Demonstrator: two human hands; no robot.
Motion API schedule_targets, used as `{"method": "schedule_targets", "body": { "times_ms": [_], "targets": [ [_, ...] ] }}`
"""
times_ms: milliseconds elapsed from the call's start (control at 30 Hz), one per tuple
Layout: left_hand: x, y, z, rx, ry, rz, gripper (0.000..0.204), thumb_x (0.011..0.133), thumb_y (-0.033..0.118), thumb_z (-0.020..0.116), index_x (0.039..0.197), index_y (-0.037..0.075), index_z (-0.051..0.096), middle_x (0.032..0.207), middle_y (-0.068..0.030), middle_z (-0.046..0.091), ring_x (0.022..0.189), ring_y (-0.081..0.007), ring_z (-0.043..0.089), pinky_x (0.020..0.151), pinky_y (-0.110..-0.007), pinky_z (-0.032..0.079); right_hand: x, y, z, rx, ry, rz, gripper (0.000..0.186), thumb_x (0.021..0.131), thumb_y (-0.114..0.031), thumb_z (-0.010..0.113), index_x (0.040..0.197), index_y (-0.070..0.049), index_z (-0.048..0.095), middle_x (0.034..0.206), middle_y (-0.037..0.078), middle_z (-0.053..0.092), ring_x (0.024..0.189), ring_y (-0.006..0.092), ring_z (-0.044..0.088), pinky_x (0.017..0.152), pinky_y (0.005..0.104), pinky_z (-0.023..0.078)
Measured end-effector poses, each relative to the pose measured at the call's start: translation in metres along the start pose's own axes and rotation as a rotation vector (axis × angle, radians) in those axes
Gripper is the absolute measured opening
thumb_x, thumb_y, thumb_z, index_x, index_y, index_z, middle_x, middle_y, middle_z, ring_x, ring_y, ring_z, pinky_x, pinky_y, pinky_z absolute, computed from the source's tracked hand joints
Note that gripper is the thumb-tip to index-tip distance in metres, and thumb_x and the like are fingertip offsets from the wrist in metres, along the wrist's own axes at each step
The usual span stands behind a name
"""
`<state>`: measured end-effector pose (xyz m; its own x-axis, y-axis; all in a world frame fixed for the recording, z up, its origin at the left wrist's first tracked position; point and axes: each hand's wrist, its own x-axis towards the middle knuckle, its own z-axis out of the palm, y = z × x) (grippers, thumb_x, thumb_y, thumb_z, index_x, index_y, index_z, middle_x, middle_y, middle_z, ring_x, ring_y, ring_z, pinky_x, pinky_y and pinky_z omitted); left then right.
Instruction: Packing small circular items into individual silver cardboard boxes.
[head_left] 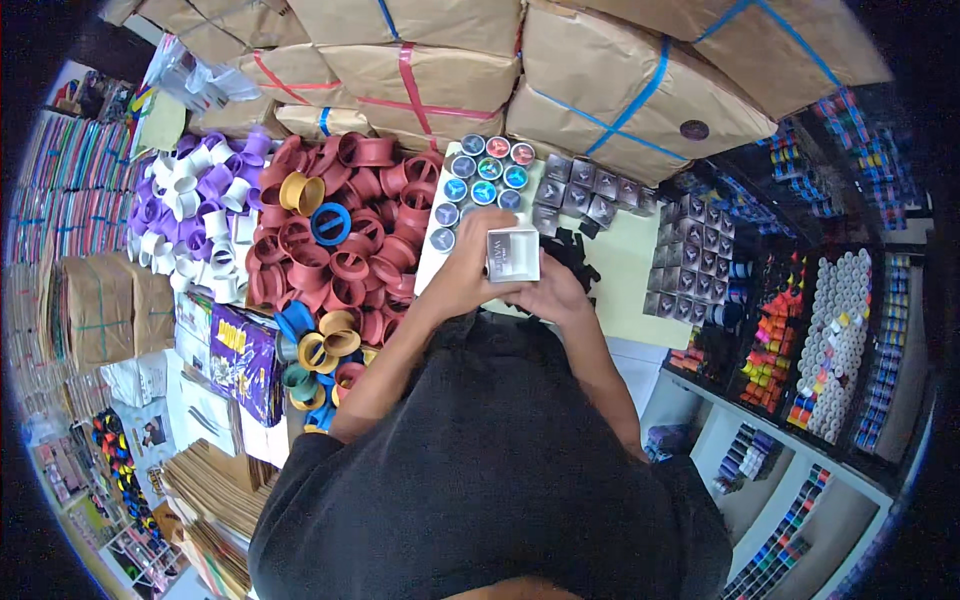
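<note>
Ringing the table [622, 318]: wrapped parcels [580, 62] at back, red spools [347, 266] L, dk boxes [690, 262] R. Round tins [486, 192], just behind, partly hidden by L hand [462, 268]; black pcs [573, 258] near R hand [556, 292]. White box [514, 255] held betw. both hands, fingers curled, near front edge; open end turned twd cam., long axis foreshortened, unclear.

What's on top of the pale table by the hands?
Round pieces, dark boxes and loose black bits are on the pale table. Left hand, right hand and white box cover part of it; anything under them can't be seen.
</note>
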<state>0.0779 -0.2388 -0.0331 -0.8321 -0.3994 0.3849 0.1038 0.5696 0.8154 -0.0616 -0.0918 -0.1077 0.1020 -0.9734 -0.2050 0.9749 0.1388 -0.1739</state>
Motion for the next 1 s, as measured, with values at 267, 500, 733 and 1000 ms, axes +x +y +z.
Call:
{"method": "schedule_targets", "body": {
  "times_ms": [267, 500, 733, 1000],
  "targets": [
    [-0.03, -0.02, -0.023, -0.15, -0.058, -0.367, 0.057, 0.092, 0.022, 0.067, 0.143, 0.007, 0.047, 0.142, -0.0232, 0.044, 0.129, -0.0376, 0.047, 0.11, -0.044, 0.038, 0.027, 0.023, 0.021, -0.369, 0.197, -0.268, 0.051, 0.094, -0.007, 0.065, 0.141, -0.003, 0.045, 0.135, 0.011, 0.056, 0.125, 0.0263, 0.056, 0.107, 0.0461, 0.044],
    [-0.049, -0.037, -0.033, -0.487, -0.13, -0.361, 0.061, 0.105, 0.023, 0.047, 0.159, 0.007, 0.026, 0.154, -0.017, 0.038, 0.145, -0.0306, 0.033, 0.121, -0.039, 0.021, 0.027, 0.026, -0.005, -0.1, 0.14, -0.114, 0.057, 0.095, -0.023, 0.068, 0.143, -0.004, 0.046, 0.141, 0.013, 0.056, 0.132, 0.0314, 0.053, 0.114, 0.0486, 0.038],
    [-0.068, -0.044, -0.025, -0.975, 0.067, -0.501, 0.106, 0.088, 0.022, 0.076, 0.164, 0.02, 0.002, 0.155, -0.0168, 0.038, 0.14, -0.0256, 0.04, 0.109, -0.039, 0.038, 0.024, 0.039, -0.015, -0.044, 0.019, -0.062, 0.069, 0.091, -0.034, 0.071, 0.147, -0.005, 0.044, 0.144, 0.014, 0.054, 0.135, 0.0328, 0.05, 0.115, 0.049, 0.038],
    [-0.091, -0.056, -0.026, -1.113, -0.125, -0.339, 0.107, 0.055, 0.024, 0.094, 0.147, -0.001, 0.045, 0.149, -0.016, 0.05, 0.137, -0.0273, 0.049, 0.117, -0.042, 0.036, 0.051, 0.068, -0.007, 0.277, -0.31, 0.403, 0.057, 0.103, -0.041, 0.046, 0.145, -0.004, 0.047, 0.138, 0.022, 0.058, 0.125, 0.0376, 0.059, 0.1, 0.0566, 0.05]
  ]
}}
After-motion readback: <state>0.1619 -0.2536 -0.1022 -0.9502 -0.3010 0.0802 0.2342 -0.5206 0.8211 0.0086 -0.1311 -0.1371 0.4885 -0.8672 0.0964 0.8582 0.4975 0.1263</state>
